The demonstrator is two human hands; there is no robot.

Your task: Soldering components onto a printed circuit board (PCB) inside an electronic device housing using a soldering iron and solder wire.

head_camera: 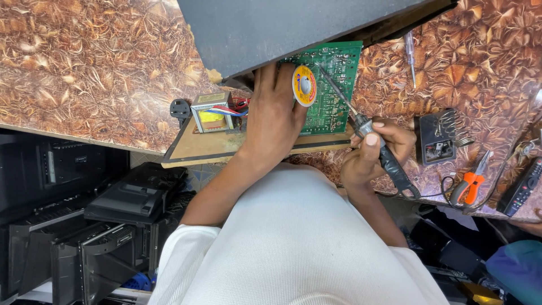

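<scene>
My left hand (275, 116) holds a small spool of solder wire (304, 85) over a green circuit board (333, 85). That board lies on a wooden base (197, 148) together with a small transformer (210, 112). In my right hand (370, 152) is a soldering iron (361, 127) with a black taped handle, gripped like a pen. Its thin tip reaches up and left onto the board, close to the spool. A dark panel (282, 28) covers the board's upper part.
A soldering iron stand with a coil (443, 135), orange-handled pliers (471, 183), a remote control (522, 189) and a screwdriver (410, 53) lie on the patterned bench to the right. A black plug (180, 108) sits left of the transformer. Dark equipment cases (101, 226) are stacked below left.
</scene>
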